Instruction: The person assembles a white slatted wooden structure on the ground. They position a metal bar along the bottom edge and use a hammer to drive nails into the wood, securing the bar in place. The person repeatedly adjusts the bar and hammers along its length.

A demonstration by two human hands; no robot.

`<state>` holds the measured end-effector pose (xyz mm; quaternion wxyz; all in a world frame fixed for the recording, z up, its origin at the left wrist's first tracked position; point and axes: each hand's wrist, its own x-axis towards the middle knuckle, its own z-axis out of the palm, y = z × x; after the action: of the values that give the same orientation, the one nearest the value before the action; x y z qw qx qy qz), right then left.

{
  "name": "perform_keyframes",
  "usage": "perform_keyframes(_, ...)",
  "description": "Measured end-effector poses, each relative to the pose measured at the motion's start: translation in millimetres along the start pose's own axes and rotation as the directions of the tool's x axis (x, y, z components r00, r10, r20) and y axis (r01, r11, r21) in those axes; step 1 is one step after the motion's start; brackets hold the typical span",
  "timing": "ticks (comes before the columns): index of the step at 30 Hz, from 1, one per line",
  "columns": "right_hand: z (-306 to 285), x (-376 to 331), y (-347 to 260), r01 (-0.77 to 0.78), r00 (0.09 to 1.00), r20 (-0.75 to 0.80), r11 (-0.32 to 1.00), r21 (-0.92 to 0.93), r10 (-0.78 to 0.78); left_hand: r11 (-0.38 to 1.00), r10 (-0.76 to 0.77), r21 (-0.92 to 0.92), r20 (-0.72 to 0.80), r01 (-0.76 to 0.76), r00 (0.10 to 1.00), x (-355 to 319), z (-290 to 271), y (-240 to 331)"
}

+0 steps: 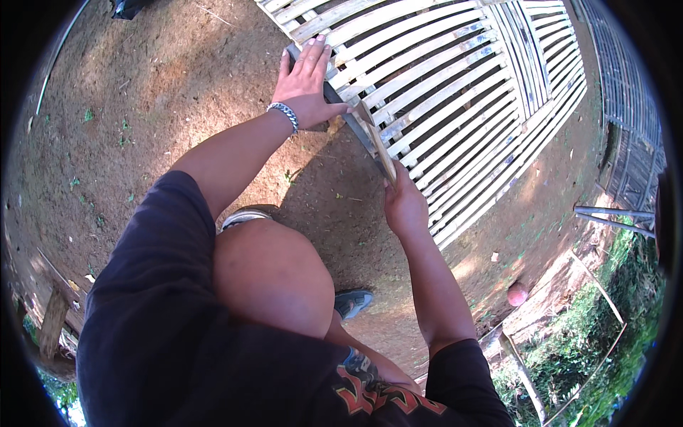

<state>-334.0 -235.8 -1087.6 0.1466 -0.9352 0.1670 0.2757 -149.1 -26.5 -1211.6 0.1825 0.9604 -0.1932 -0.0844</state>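
A panel of pale bamboo slats (441,89) stretches away in front of me, with a dark bar (359,135) along its near left end. My left hand (307,85) lies on that end with its fingers stretched out over the edge, a chain bracelet on the wrist. The left thumb reaches toward a short, flat piece of wood (377,142); I cannot tell whether it touches. My right hand (407,206) is closed around the near end of this wood, which is held tilted against the panel's end. Its fingers are partly hidden.
Brown bare soil (163,78) lies around the panel. My bent knee (274,277) is close below my hands. A reddish ball (517,293) sits on the ground to the right, near green plants (569,363). Another slatted structure (633,92) stands at the far right.
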Motion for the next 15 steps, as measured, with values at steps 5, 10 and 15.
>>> perform_keyframes(5, -15, 2, -1, 0.036, 0.999, -0.02, 0.997, 0.061, -0.035, 0.999, -0.021, 0.026, 0.088, 0.019, 0.996, 1, -7, 2)
perform_keyframes(10, -18, 3, -8, 0.267, 0.943, -0.22, 0.962, 0.049, -0.25, 0.999, -0.023, 0.047, 0.122, 0.017, 0.992, 1, -5, -1)
perform_keyframes(15, -29, 13, 7, 0.032, 0.995, 0.103, 0.988, -0.149, -0.017, 0.998, -0.024, 0.06, 0.151, 0.015, 0.988, 2, -10, 2)
